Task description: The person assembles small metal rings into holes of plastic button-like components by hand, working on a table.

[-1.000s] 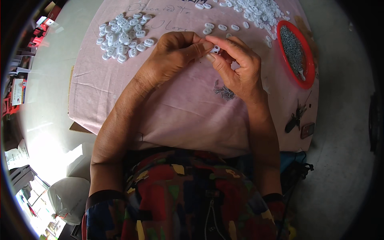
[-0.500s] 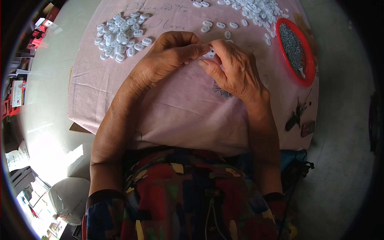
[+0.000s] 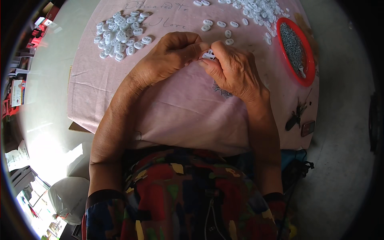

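Note:
Between my two hands is a small white oval plastic piece with holes [image 3: 209,55]. My left hand [image 3: 176,54] pinches its left end between thumb and fingers. The fingers of my right hand [image 3: 236,70] close on its right side, the thumb just below it. Whether a screw sits in the piece is too small to tell. Partly hidden under my right hand lies a small heap of grey screws [image 3: 222,91] on the pink cloth. Several loose white pieces [image 3: 228,33] lie just beyond my fingertips.
A pile of white oval pieces [image 3: 120,36] lies at the far left, a larger heap [image 3: 258,10] at the far right. A red basin [image 3: 308,76] of screws stands at right. Keys [image 3: 295,119] and a phone [image 3: 308,128] lie near the right edge of the pink tablecloth [image 3: 184,116].
The white piece has tilted a little and shows more of its face. My right hand has shifted slightly, uncovering more of a loose piece beyond it.

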Demonstrator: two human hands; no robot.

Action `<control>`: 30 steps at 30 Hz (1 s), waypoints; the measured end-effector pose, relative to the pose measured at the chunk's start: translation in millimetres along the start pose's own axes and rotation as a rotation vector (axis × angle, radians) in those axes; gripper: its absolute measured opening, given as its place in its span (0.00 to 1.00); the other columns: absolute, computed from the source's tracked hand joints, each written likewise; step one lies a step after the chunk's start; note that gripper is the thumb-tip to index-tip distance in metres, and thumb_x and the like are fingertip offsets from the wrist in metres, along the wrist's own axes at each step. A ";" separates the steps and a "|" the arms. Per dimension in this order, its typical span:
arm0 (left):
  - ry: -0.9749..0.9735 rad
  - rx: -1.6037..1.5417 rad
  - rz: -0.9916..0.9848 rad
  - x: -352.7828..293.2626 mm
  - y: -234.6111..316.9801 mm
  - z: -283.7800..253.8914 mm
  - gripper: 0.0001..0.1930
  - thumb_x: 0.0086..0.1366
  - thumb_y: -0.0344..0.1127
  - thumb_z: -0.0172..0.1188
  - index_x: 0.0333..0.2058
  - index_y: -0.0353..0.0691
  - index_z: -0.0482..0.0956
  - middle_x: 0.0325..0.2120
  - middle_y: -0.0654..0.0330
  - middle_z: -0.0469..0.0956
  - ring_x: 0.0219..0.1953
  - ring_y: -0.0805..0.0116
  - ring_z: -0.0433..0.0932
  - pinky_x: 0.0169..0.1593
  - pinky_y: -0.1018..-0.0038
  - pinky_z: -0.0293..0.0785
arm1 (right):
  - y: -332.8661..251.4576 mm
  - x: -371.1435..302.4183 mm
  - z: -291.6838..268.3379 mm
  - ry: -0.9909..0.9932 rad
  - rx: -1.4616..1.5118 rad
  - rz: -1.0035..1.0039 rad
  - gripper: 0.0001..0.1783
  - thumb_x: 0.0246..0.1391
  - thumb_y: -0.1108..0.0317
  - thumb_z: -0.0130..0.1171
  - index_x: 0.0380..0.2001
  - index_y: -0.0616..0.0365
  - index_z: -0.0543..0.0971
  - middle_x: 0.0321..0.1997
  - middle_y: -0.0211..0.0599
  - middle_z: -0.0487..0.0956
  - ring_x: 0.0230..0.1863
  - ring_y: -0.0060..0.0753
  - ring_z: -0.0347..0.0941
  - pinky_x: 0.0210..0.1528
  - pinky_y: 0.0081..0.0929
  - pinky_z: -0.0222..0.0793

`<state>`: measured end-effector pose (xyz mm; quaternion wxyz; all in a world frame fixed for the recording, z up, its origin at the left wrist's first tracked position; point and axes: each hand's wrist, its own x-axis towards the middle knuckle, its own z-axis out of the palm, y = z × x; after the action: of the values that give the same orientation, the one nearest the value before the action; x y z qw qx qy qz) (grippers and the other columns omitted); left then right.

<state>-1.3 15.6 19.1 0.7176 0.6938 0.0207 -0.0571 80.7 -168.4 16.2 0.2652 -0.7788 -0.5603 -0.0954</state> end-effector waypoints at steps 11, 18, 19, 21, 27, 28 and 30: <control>-0.018 0.127 0.117 0.1 -4.3 -0.2 0.17 0.70 0.43 0.55 0.37 0.31 0.79 0.27 0.62 0.77 0.34 0.76 0.73 0.41 0.77 0.70 | 0.2 -1.1 1.6 -0.009 0.011 0.008 0.16 0.56 0.58 0.62 0.30 0.59 0.71 0.18 0.41 0.72 0.21 0.44 0.73 0.24 0.35 0.68; -0.047 0.175 0.205 1.8 -8.8 -1.3 0.14 0.71 0.39 0.53 0.35 0.32 0.78 0.25 0.63 0.75 0.32 0.77 0.71 0.40 0.76 0.70 | 0.1 -1.2 4.1 0.017 0.041 -0.018 0.15 0.56 0.60 0.62 0.28 0.59 0.71 0.16 0.40 0.71 0.19 0.43 0.72 0.22 0.35 0.66; -0.047 0.175 0.205 1.8 -8.4 -1.2 0.14 0.71 0.39 0.53 0.35 0.32 0.78 0.25 0.63 0.75 0.32 0.77 0.71 0.40 0.76 0.70 | -0.2 -1.2 3.9 0.010 0.058 -0.009 0.15 0.56 0.60 0.62 0.28 0.59 0.71 0.16 0.41 0.71 0.19 0.43 0.72 0.22 0.35 0.66; -0.054 0.166 0.207 1.5 -7.1 -1.2 0.14 0.71 0.38 0.53 0.34 0.32 0.78 0.25 0.64 0.74 0.32 0.77 0.70 0.40 0.76 0.69 | 0.1 -1.6 4.4 0.011 0.052 -0.018 0.15 0.56 0.61 0.62 0.28 0.59 0.71 0.16 0.41 0.71 0.19 0.44 0.72 0.22 0.35 0.66; -0.032 0.155 0.196 0.6 -5.8 1.1 0.13 0.70 0.38 0.54 0.34 0.32 0.78 0.25 0.64 0.74 0.33 0.78 0.70 0.40 0.77 0.69 | 1.0 -2.5 3.5 0.004 0.052 -0.013 0.14 0.55 0.62 0.62 0.27 0.60 0.70 0.16 0.42 0.71 0.18 0.44 0.72 0.21 0.36 0.66; -0.032 0.154 0.197 0.9 -7.5 2.0 0.13 0.70 0.38 0.54 0.34 0.32 0.78 0.25 0.64 0.74 0.33 0.78 0.70 0.40 0.77 0.69 | 1.2 -2.3 3.0 0.016 0.040 -0.024 0.14 0.55 0.62 0.62 0.27 0.60 0.70 0.16 0.42 0.71 0.18 0.44 0.71 0.21 0.35 0.66; -0.009 0.084 0.194 1.8 -12.5 3.8 0.13 0.70 0.39 0.55 0.34 0.33 0.79 0.25 0.65 0.75 0.33 0.79 0.71 0.41 0.77 0.69 | 0.6 -2.2 2.3 0.001 0.031 -0.002 0.14 0.56 0.62 0.61 0.27 0.60 0.70 0.16 0.42 0.71 0.18 0.45 0.71 0.21 0.36 0.66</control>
<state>-1.1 11.3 6.6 0.6902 0.7217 -0.0522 0.0089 80.1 -169.2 13.1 0.2772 -0.7741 -0.5623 -0.0873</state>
